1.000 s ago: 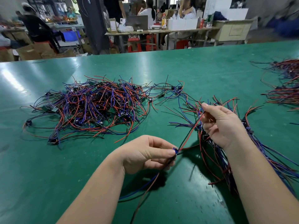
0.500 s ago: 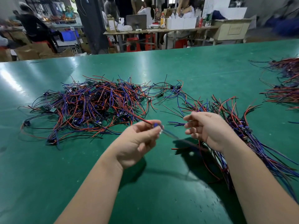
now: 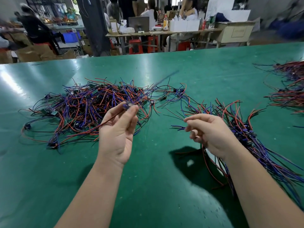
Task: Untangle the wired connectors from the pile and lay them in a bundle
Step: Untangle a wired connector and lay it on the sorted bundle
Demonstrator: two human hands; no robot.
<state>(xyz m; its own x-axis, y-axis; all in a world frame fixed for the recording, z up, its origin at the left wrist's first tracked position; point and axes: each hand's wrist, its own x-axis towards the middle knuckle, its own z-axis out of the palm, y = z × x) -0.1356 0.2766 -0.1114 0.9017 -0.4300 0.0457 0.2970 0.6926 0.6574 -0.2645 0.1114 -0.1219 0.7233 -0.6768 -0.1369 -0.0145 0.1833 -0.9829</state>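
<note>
A tangled pile point(image 3: 92, 109) of red, blue and black wired connectors lies on the green table point(image 3: 156, 186) at centre left. My left hand point(image 3: 117, 134) is raised in front of the pile and pinches one wired connector point(image 3: 127, 105) by its blue plug between thumb and fingertips; its blurred wires swing up and away to the right. My right hand point(image 3: 209, 130) hovers to the right with loosely curled fingers and holds nothing. Behind and under my right forearm lies the sorted bundle point(image 3: 243, 134) of connectors, laid side by side.
More heaps of the same wires point(image 3: 289, 89) lie at the table's far right edge. Beyond the table's far edge stand worktables, red stools, cardboard boxes and several people.
My left hand has lifted the pinched connector up and to the left, toward the pile. My right hand has let go of its wires, which now whip freely upward.
</note>
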